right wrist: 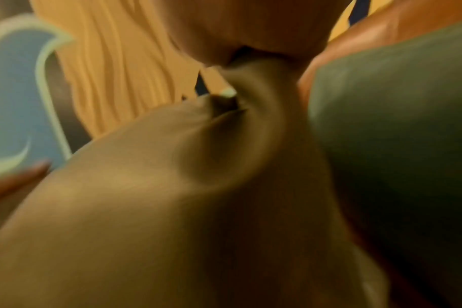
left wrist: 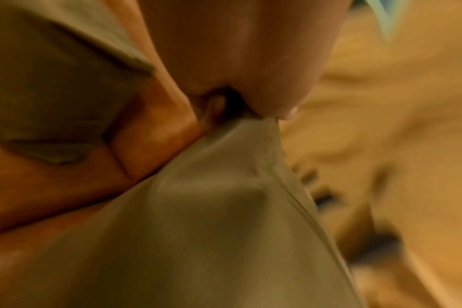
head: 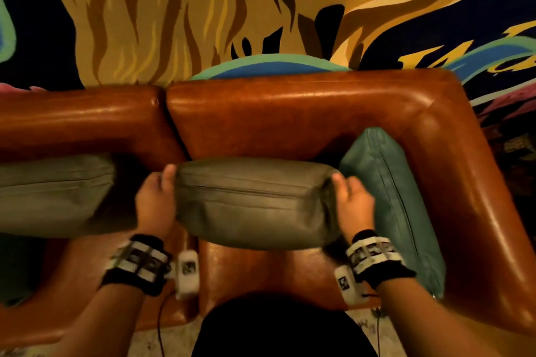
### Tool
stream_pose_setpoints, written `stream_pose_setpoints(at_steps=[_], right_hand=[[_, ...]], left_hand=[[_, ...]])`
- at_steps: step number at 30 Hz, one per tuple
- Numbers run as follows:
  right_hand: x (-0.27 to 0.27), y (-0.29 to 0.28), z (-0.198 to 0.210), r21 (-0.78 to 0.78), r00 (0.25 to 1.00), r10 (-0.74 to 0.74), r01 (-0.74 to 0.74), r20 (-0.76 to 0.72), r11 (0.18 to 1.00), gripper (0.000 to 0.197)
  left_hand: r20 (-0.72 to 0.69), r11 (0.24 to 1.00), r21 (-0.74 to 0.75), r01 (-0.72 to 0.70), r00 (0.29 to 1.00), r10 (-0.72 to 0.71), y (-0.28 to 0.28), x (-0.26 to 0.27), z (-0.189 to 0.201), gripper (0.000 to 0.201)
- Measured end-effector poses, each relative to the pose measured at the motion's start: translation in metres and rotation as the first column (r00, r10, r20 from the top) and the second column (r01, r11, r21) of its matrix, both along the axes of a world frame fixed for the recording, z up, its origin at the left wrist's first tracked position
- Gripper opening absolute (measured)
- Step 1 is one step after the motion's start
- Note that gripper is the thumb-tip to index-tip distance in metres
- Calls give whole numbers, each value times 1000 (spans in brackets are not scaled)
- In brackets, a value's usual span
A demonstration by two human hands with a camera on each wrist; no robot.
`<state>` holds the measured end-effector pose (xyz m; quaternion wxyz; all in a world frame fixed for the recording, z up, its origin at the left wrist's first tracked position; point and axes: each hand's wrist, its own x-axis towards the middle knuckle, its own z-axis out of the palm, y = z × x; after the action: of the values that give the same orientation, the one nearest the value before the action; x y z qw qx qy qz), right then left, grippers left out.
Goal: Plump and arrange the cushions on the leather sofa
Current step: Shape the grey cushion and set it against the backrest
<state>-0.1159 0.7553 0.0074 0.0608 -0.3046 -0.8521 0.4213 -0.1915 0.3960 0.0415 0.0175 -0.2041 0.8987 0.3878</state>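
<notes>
Here the grey cushion (head: 255, 200) hangs between both hands above the sofa (head: 290, 113) seat, long axis running left to right; the left hand (head: 155, 200) and right hand (head: 355, 203) each pinch a top corner, equally near.

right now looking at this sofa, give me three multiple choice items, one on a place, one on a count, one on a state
1. Where is the teal cushion?
A. leaning in the sofa's right corner
B. on the floor
C. on top of the backrest

2. How many cushions show in the head view?
A. one
B. three
C. five

3. How is the middle olive cushion held?
A. by one hand
B. by no hand
C. gripped at both ends

Answers: 1 A, it leans against the leather sofa armrest. 2 B, two olive and one teal. 3 C, left hand and right hand each grip an end.
</notes>
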Motion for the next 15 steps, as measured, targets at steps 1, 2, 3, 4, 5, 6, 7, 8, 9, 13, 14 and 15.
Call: stream_pose_setpoints(at_steps=[1,2,3,4,5,6,7,8,9,13,14,15], right_hand=[[-5,10,5,-6,999,-43,43,-23,999,46],[-10,17,7,-15,997,-77,76,-25,997,47],[-15,19,10,-40,995,-99,99,-9,994,47],[-20,21,8,-65,991,-131,131,12,989,47],[-25,20,6,-93,987,-155,159,50,983,47],[-28,19,4,-102,981,-157,168,110,980,47],[-28,20,4,-72,974,-125,141,187,987,48],[-26,19,6,-10,963,-52,56,263,998,57],[-24,16,13,33,943,70,-85,324,996,74],[-9,-49,54,-76,790,613,-610,22,788,128],[-2,-69,58,-105,773,630,-634,-73,766,123],[5,-88,60,-151,797,581,-603,-166,783,109]], left_hand=[[-7,999,-18,-42,999,42,-11,-8,9,48],[1,998,-18,-59,998,59,-17,-13,15,50],[11,998,2,-62,998,62,-18,-14,21,50],[6,998,36,-58,998,57,-14,-15,26,49],[1,993,101,-58,998,58,-10,-15,31,48],[-6,975,209,-69,997,72,-4,-14,40,44],[-7,939,334,-85,996,93,3,-13,50,41],[-15,899,430,-81,995,96,11,-11,58,37],[-30,887,460,-43,998,64,23,-10,64,33],[-72,897,94,432,901,-427,108,6,79,32],[-55,859,-32,511,858,-512,131,13,79,31],[-15,827,-140,545,833,-552,146,19,77,29]])
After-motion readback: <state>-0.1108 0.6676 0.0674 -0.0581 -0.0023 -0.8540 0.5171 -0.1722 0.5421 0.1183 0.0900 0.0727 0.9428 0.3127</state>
